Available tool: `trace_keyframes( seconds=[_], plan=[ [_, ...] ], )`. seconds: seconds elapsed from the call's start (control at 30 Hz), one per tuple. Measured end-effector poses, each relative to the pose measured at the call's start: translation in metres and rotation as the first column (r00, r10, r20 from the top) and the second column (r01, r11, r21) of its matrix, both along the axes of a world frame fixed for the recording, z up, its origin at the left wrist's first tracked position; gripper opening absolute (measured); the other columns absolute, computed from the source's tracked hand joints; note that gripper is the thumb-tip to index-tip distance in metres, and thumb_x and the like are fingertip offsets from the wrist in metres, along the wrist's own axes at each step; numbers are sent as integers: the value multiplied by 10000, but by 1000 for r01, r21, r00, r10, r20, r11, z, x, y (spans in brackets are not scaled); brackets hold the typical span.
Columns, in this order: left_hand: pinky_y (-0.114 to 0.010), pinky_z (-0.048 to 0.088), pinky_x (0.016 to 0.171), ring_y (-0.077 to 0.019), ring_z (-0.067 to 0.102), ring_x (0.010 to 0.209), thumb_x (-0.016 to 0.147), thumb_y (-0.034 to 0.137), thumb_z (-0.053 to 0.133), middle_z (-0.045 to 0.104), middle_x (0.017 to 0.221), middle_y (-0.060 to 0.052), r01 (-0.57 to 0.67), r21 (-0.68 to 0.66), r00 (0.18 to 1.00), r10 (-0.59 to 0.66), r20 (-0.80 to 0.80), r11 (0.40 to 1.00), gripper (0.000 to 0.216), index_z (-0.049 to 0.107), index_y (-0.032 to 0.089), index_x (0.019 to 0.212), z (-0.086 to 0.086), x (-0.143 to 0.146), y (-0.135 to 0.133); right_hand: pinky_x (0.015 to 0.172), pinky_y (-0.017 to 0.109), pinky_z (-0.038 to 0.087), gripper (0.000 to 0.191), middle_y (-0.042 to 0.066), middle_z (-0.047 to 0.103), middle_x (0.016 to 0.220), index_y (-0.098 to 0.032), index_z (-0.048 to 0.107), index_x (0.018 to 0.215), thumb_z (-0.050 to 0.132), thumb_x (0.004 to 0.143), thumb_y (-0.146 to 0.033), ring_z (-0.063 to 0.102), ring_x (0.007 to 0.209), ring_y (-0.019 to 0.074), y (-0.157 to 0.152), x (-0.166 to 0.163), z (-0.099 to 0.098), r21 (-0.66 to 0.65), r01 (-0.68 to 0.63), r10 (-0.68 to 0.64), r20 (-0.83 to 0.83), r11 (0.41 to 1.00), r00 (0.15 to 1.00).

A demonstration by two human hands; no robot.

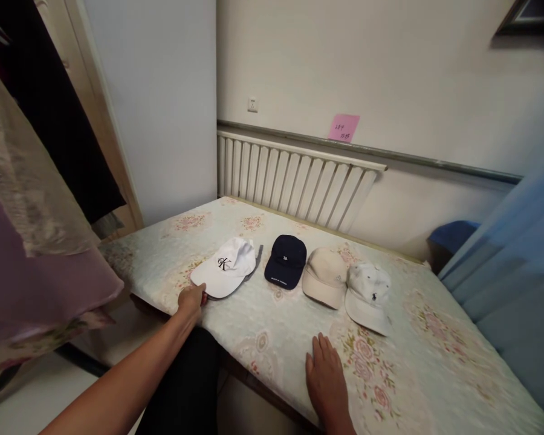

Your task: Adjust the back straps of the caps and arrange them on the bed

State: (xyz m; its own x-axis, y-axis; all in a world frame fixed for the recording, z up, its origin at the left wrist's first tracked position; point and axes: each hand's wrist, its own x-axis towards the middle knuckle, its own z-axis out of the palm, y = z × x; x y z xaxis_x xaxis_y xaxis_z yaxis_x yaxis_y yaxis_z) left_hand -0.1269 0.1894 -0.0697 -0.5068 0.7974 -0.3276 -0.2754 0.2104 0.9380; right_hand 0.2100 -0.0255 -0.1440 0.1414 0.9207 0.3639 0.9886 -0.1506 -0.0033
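The left hand (191, 299), left of centre in the lower half of the frame, is closed on the brim of a white cap (229, 263), thumb above; the fingers beneath are mostly hidden. The cap's crown appears to rest on the flowered cloth (290, 326). The right hand (327, 374), at the bottom right of centre, lies flat and holds nothing, its fingers straight and close together.

Beyond the hands, a navy cap (285, 261) sits near the centre, then a beige cap (325, 275) just beside it and a pale cap (368, 297) against the beige one. All four show their brims toward the lower edge. Judging by how they lie, the three ungripped caps look settled, while the white one, slightly apart, is not yet released.

No container is plain to see. A dark blue object (453, 238) at the right, partly behind the curtain (517, 272), could be one; its contents cannot be told.
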Motion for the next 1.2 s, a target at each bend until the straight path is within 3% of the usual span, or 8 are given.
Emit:
trace_keyframes(
  seconds=[0.1, 0.33, 0.7, 0.9, 1.0, 1.1, 1.13, 1.2],
  plan=[
    [-179, 460, 440, -71, 504, 450, 736, 91, 635, 529, 554, 32, 13, 19, 994, -15, 107, 1000, 132, 523, 127, 676, 9, 3, -2, 1070, 444, 294, 502, 182, 470, 1388, -52, 516, 1295, 382, 893, -321, 402, 1305, 312, 0, -1, 3, -12, -1, 1, -17, 1000, 1000],
    [-284, 569, 656, -125, 637, 645, 760, 7, 533, 645, 763, -16, 35, 106, 929, -72, 362, 994, 211, 571, 160, 901, 28, 11, -7, 1079, 455, 274, 506, 198, 461, 1391, -47, 513, 1295, 385, 896, -331, 389, 1312, 323, -1, -1, 4, 8, -12, 13, -96, 1000, 995],
    [-244, 567, 699, -120, 660, 688, 819, 24, 544, 691, 837, -26, 85, 182, 782, -179, 596, 980, 328, 577, 162, 1115, 49, 15, 0, 1087, 471, 266, 512, 202, 448, 1400, -43, 506, 1298, 406, 891, -337, 377, 1319, 327, 0, 2, 0, 32, -29, 33, -135, 999, 990],
    [-325, 574, 785, -169, 690, 805, 820, 9, 529, 714, 950, -61, 162, 312, 712, -330, 620, 936, 370, 585, 153, 1157, 65, 21, -31, 1077, 488, 284, 502, 210, 467, 1381, -34, 522, 1281, 429, 881, -323, 380, 1315, 340, 1, 4, -3, 65, -60, 70, -160, 996, 985],
    [-334, 566, 825, -179, 695, 830, 835, 21, 514, 719, 970, -75, 220, 379, 656, -423, 625, 899, 396, 561, 149, 1207, 74, 30, -56, 1088, 483, 273, 485, 207, 477, 1373, -40, 543, 1260, 454, 865, -308, 382, 1315, 330, -2, 2, -2, 123, -70, 101, -276, 990, 956],
    [-339, 562, 844, -197, 698, 851, 846, 31, 499, 724, 959, -90, 272, 398, 606, -478, 636, 876, 420, 528, 126, 1254, 80, 44, -83, 1113, 485, 228, 472, 195, 499, 1358, -68, 596, 1205, 527, 823, -336, 384, 1315, 321, -7, -1, 5, 203, -27, 135, -539, 979, 831],
    [-342, 557, 854, -203, 697, 860, 850, 37, 496, 723, 968, -95, 301, 400, 585, -499, 640, 866, 430, 514, 121, 1271, 80, 49, -91, 1127, 484, 194, 469, 186, 510, 1350, -85, 626, 1167, 580, 788, -357, 370, 1324, 320, -8, -2, 9, 226, 11, 148, -672, 974, 725],
    [-347, 544, 881, -209, 696, 875, 852, 50, 504, 722, 975, -101, 356, 379, 551, -519, 653, 854, 455, 486, 113, 1302, 79, 60, -109, 1148, 490, 114, 455, 162, 552, 1314, -133, 692, 1052, 699, 682, -397, 335, 1343, 326, -10, -5, 18, 231, 109, 169, -898, 967, 406]
  ],
)
